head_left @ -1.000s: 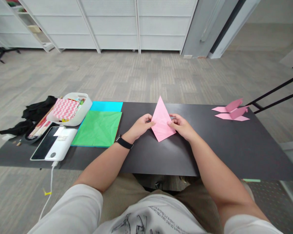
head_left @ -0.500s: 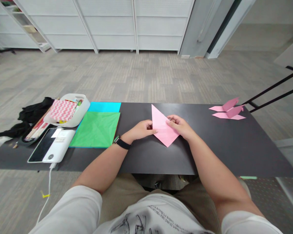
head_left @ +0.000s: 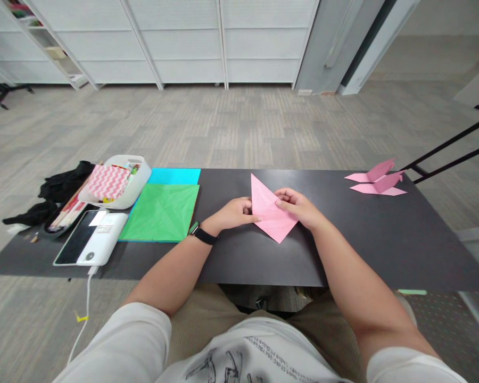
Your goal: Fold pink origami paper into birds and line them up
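A sheet of pink origami paper (head_left: 269,213), folded to a kite-like shape with its long point away from me, is held above the dark table. My left hand (head_left: 239,213) grips its left edge, thumb on top and fingers behind. On the right edge, my right hand (head_left: 295,206) pinches the paper the same way, its fingertips partly hidden behind the sheet. Crease lines show across the pink surface.
Two folded pink paper birds (head_left: 379,178) rest at the table's far right. Left of my arms lie green paper (head_left: 162,213) over blue paper (head_left: 179,175), a white bin (head_left: 138,186) of supplies, a phone with a white power bank (head_left: 99,239), and black cloth (head_left: 66,181).
The view has shifted slightly, so everything appears a little farther right. Both hands keep their hold on the pink paper, whose shape looks nearly the same.
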The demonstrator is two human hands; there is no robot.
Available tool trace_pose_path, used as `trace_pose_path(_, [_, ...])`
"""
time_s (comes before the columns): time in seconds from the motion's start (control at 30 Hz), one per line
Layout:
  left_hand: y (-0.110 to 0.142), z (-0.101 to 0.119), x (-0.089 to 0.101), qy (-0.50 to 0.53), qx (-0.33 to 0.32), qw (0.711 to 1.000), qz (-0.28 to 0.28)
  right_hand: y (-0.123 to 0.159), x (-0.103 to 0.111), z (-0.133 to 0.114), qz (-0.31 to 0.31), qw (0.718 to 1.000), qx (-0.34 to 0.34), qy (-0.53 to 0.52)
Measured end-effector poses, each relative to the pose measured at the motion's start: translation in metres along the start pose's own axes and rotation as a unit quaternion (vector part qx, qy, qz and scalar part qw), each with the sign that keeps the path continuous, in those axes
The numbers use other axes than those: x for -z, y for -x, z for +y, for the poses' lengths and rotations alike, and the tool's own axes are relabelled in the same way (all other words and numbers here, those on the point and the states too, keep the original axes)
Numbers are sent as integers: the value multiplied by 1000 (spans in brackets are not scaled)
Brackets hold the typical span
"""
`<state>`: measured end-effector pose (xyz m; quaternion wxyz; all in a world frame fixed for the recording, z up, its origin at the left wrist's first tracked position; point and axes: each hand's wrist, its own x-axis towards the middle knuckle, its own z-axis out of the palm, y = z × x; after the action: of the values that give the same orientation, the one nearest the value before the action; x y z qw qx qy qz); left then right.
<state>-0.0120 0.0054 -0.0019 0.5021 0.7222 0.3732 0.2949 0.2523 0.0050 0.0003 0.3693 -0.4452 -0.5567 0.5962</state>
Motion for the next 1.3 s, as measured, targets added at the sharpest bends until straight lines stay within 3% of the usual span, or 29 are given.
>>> trace_pose_path(0.07, [1, 3, 3, -17, -2, 999, -39, 0, 0, 0, 11, 1000, -4, 4])
trace_pose_path(0.13, [2, 6, 7, -61, 7, 997, -37, 0, 2, 2, 19, 1000, -1, 9])
trace_pose_path(0.23, [3, 8, 14, -169, 20, 984, 58, -3, 5, 8, 21, 1000, -6, 21])
trace_pose_path(0.33, [4, 10, 15, -258, -27, 954, 150, -6, 6, 15, 22, 999, -10, 41])
trace_pose_path(0.4, [4, 9, 13, -272, -94, 949, 130, -9, 6, 19, 29, 998, 1, 55])
trace_pose_path(0.5, [4, 4, 6, -265, -168, 949, 20, -10, 6, 22, 45, 995, 17, 84])
trace_pose_path(0.6, [4, -3, 2, -293, -158, 942, -43, -10, 10, 24, 56, 992, 21, 114])
trace_pose_path(0.77, [4, -8, 6, -344, -81, 935, -8, -8, 21, 26, 72, 983, 35, 164])
trace_pose_path(1.07, [5, -7, 8, -385, -39, 922, 3, -9, 30, 25, 111, 968, 62, 218])
trace_pose_path(1.3, [5, -9, 7, -379, -55, 924, 9, -4, 30, 16, 38, 936, 218, 275])
